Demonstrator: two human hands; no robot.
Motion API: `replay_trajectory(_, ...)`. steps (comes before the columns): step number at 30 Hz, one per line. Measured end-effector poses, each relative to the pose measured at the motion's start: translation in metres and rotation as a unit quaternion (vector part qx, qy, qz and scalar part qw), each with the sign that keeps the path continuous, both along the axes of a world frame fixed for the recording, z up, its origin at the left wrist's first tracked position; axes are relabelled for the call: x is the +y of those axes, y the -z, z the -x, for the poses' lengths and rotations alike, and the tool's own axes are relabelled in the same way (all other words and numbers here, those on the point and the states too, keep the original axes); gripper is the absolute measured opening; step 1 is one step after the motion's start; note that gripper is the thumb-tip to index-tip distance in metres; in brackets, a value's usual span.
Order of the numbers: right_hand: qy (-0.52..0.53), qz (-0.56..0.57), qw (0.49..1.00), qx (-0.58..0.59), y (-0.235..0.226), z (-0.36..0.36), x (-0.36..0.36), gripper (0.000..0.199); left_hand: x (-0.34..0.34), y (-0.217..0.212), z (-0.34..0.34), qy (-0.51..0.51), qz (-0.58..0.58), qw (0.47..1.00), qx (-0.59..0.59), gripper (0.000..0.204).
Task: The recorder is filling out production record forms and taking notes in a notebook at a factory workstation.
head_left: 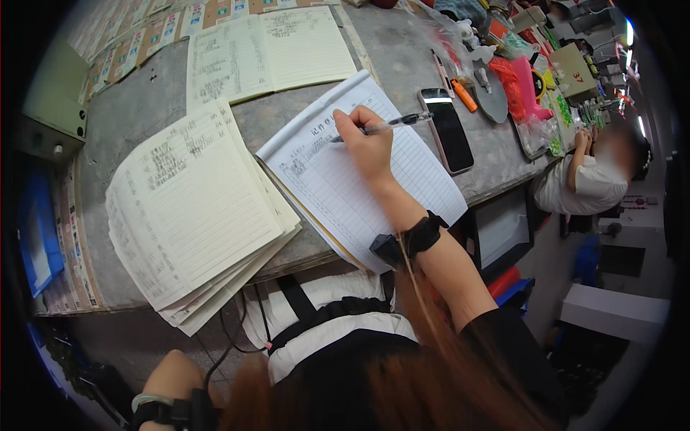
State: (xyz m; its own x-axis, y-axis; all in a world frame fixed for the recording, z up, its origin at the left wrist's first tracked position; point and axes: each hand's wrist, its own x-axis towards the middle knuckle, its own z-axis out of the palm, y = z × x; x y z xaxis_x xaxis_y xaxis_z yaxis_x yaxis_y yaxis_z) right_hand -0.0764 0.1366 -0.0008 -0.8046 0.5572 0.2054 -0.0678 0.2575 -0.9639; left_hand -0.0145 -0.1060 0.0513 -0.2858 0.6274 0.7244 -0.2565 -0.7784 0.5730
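Observation:
My right hand (366, 140) grips a clear pen with a dark grip (399, 121), its tip on the upper left of a printed form pad (402, 172). Handwriting fills some of the upper rows, and the grid below is mostly blank. Left of the pad lies a stack of loose, handwritten lined sheets (201, 237), overhanging the table's near edge. Beyond both, an open notebook (309, 57) shows handwriting on its two pages. My left hand (176, 370) is low at the left, below the table edge, a bangle and black band at its wrist; its fingers are hidden.
A phone (447, 129) lies right of the pad, near an orange marker (464, 95). Plastic bags, a pink tape dispenser (530, 90) and green parts crowd the right. Another person (589, 172) sits there. A greenish metal box (54, 93) and blue bin (37, 237) stand left.

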Motion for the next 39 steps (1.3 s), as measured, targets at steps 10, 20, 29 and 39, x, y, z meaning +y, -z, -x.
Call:
replay_trajectory(10, 0.016, -0.048, 0.998, 0.037, 0.007, 0.006, 0.009, 0.030, 0.044, -0.004, 0.008, 0.266, -0.022, 0.963, 0.035, 0.029)
replay_trajectory(20, 0.015, -0.010, 0.998, 0.053, -0.008, -0.011, 0.014, 0.022, 0.171, -0.011, -0.070, 0.708, -0.116, 0.695, 0.041, 0.027)
replay_trajectory(29, -0.008, -0.069, 0.997, 0.026, 0.042, 0.007, 0.015, 0.014, 0.062, -0.046, 0.027, 0.431, 0.124, 0.888, 0.105, 0.025)
replay_trajectory(39, -0.050, 0.001, 0.997, 0.052, 0.019, 0.013, 0.019, 0.038, -0.046, -0.089, 0.033, -0.396, 0.381, 0.784, 0.289, 0.032)
